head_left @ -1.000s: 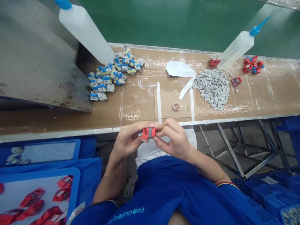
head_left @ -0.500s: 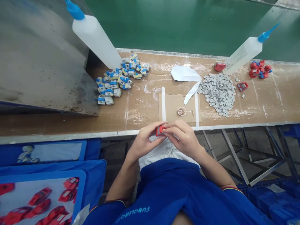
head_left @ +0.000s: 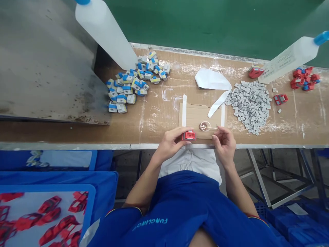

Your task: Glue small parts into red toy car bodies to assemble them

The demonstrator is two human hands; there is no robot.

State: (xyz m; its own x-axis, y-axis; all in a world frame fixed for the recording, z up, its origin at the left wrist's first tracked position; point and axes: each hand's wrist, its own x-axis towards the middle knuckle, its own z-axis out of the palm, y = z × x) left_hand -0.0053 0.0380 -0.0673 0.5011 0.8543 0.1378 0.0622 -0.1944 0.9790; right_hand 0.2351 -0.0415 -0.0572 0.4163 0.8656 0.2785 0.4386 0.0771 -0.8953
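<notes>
A long workbench (head_left: 295,127) with a tan, white-smeared top runs across the view, carrying a heap of small blue-and-white plastic blocks (head_left: 128,87) at its left and a mound of tiny grey rectangular pieces (head_left: 250,106) right of centre. Between them lie a flat brown cardboard sheet (head_left: 195,115) edged by white tape strips (head_left: 184,115), a small round shallow dish (head_left: 205,126) on that cardboard, and a curved white paper piece (head_left: 212,79) just behind it. Further right sit a cluster of red-and-blue plastic parts (head_left: 304,81) and two separate red plastic pieces (head_left: 280,99).
</notes>
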